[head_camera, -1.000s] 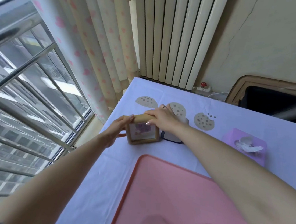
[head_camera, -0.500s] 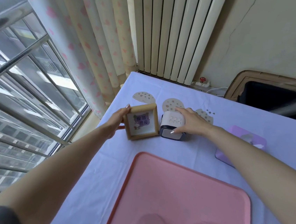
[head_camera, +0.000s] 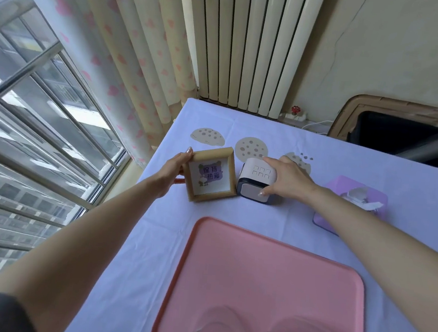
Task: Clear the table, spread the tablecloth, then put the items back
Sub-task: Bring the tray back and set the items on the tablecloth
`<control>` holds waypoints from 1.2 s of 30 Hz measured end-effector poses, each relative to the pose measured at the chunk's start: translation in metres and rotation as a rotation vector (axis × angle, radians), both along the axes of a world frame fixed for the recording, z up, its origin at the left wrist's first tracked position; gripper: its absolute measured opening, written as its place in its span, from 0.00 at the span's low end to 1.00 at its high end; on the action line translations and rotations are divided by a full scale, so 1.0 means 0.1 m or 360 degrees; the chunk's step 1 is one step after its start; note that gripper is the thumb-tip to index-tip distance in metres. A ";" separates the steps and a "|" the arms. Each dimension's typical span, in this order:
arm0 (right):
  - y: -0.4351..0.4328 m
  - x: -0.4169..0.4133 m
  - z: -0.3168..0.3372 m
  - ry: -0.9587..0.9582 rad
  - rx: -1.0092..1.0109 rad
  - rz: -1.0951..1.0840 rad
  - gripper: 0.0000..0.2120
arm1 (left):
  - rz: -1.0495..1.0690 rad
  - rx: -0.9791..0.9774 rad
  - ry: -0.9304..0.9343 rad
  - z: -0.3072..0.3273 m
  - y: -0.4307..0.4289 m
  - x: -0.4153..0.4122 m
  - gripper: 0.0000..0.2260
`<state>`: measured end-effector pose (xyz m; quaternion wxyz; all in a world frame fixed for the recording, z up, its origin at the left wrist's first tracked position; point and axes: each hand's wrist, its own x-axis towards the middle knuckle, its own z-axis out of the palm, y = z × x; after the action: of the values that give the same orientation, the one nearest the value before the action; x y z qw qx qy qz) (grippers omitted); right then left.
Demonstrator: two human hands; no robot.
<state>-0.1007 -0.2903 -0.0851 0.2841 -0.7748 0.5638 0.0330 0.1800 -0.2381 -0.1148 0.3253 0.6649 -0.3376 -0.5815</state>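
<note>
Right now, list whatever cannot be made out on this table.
1. Clear glass pieces on the pink plastic tray: cut off by the head view's bottom edge.
2. Purple tissue box: near side hidden by the right forearm.
3. White cube-shaped device: front unreadable, partly under the right hand.
4. Left hand: most fingers hidden behind the wooden picture frame.

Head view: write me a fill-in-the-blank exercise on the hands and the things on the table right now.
1. The left hand holds a picture frame made of ____.
2. The right hand holds the white gadget, which stands to the ____ of the frame.
3. The tray nearest the camera is ____ in colour.
4. The tablecloth is printed with three ____.

Missing words: wood; right; pink; cookies.
</note>
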 end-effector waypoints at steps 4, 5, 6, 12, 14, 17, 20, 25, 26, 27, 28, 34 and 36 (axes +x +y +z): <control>0.07 -0.11 0.02 0.0039 0.0016 -0.0020 0.47 | -0.0097 -0.0003 -0.0008 0.03 -0.04 -0.09 0.23; 0.09 -0.12 0.03 0.0039 0.0020 -0.0023 0.47 | -0.0113 -0.0003 -0.0011 0.04 -0.04 -0.10 0.23; 0.12 -0.14 0.03 0.0036 0.0023 -0.0025 0.47 | -0.0121 -0.0003 -0.0016 0.04 -0.05 -0.11 0.23; 0.23 -0.15 0.05 0.0038 0.0013 -0.0041 0.46 | -0.0110 -0.0010 -0.0037 0.05 -0.08 -0.11 0.23; 0.25 -0.15 0.04 0.0041 0.0010 -0.0055 0.47 | -0.0123 -0.0011 -0.0051 0.05 -0.08 -0.11 0.23; 0.31 -0.17 0.04 0.0040 0.0000 -0.0028 0.49 | -0.0149 0.0004 -0.0104 0.05 -0.07 -0.11 0.25; 0.41 -0.28 0.10 -0.0025 -0.0151 -0.0009 0.48 | -0.0058 0.0029 -0.0194 0.02 -0.01 -0.10 0.28; 0.69 -0.73 0.10 -0.0268 -0.0514 -0.0124 0.30 | 0.0198 -0.0101 -0.0474 -0.06 0.42 -0.17 0.23; 0.78 -0.83 0.07 -0.0301 -0.0560 -0.0151 0.26 | 0.0165 -0.0090 -0.0614 -0.10 0.57 -0.19 0.20; 0.89 -0.93 0.05 -0.0325 -0.0606 -0.0182 0.23 | 0.0096 -0.0075 -0.0781 -0.15 0.72 -0.20 0.18; 1.01 -1.02 0.02 -0.0343 -0.0643 -0.0224 0.21 | -0.0005 -0.0046 -0.0942 -0.21 0.87 -0.21 0.16; 1.78 -1.56 -0.26 -0.0100 -0.0669 -0.0517 0.14 | -0.0518 0.0063 -0.1377 -0.34 1.68 -0.44 0.13; 2.02 -1.67 -0.33 0.0054 -0.0457 -0.0671 0.16 | -0.0592 0.0062 -0.1455 -0.32 1.84 -0.49 0.14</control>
<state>-0.2678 -0.0883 -0.1183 0.1624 -0.6717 0.7166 -0.0943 0.1312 -0.0539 -0.1464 0.0221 0.7863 -0.5479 -0.2846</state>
